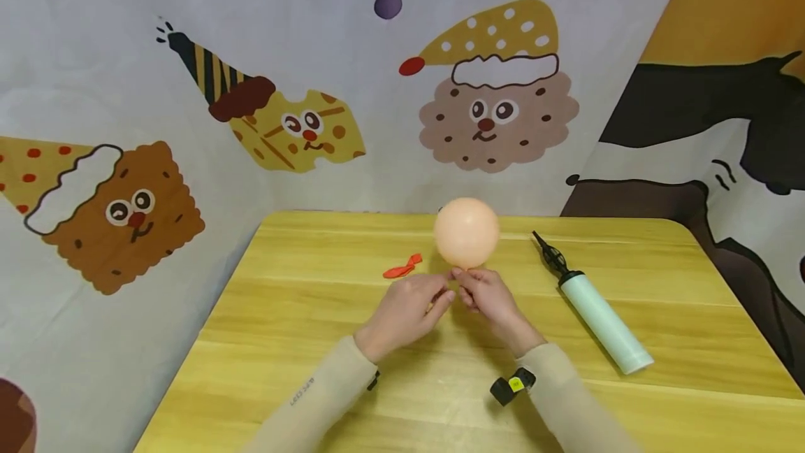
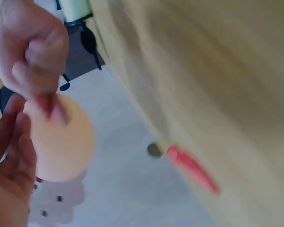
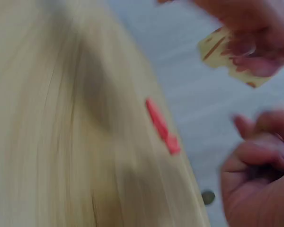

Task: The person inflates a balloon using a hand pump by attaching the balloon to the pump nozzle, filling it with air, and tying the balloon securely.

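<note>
An inflated peach balloon stands upright above both hands, its neck at the bottom. The right hand pinches this neck between thumb and curled fingers; the left wrist view shows that grip at the base of the balloon. Close beside it is the left hand, its fingers loosely bent and its fingertips right at the neck. In the left wrist view the left hand shows relaxed fingers with nothing between them. The right wrist view catches the curled right hand, blurred, while the balloon is out of its frame.
A limp red balloon lies on the wooden table, left of the peach one. To the right rests a mint-green hand pump with a black nozzle pointing at the back edge. A cartoon-printed cloth hangs behind the table.
</note>
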Action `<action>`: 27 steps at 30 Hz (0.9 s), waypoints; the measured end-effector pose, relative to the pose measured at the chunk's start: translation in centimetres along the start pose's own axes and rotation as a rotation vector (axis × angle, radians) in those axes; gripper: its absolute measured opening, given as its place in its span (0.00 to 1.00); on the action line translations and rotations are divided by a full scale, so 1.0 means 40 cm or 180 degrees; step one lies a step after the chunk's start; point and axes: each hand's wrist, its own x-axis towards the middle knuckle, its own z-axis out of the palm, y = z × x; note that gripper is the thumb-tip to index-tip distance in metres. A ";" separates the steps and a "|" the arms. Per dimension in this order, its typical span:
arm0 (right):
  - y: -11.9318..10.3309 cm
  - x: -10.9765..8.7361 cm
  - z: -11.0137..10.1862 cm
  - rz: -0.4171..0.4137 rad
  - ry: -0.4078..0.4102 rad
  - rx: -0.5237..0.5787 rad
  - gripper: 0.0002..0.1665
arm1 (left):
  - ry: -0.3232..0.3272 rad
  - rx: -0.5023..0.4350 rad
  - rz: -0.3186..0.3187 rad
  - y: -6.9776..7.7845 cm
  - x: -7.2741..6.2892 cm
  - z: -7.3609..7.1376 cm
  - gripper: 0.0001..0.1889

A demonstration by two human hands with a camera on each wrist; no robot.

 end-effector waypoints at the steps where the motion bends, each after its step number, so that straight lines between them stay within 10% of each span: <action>1: 0.006 0.000 -0.009 -0.0031 -0.0147 -0.0367 0.21 | 0.0034 0.0211 0.0190 -0.003 0.005 -0.004 0.05; 6: 0.007 -0.006 -0.029 -0.0333 -0.0774 -0.1552 0.18 | -0.0184 0.1180 0.0846 -0.018 0.032 -0.020 0.14; 12: -0.026 -0.022 -0.017 -0.0505 -0.0900 -0.2248 0.12 | -0.0712 0.1775 0.1075 -0.032 0.046 -0.033 0.25; 27: -0.042 -0.100 -0.040 -0.1090 -0.0439 -0.2744 0.16 | -0.0633 0.1413 0.0230 -0.051 0.009 -0.037 0.12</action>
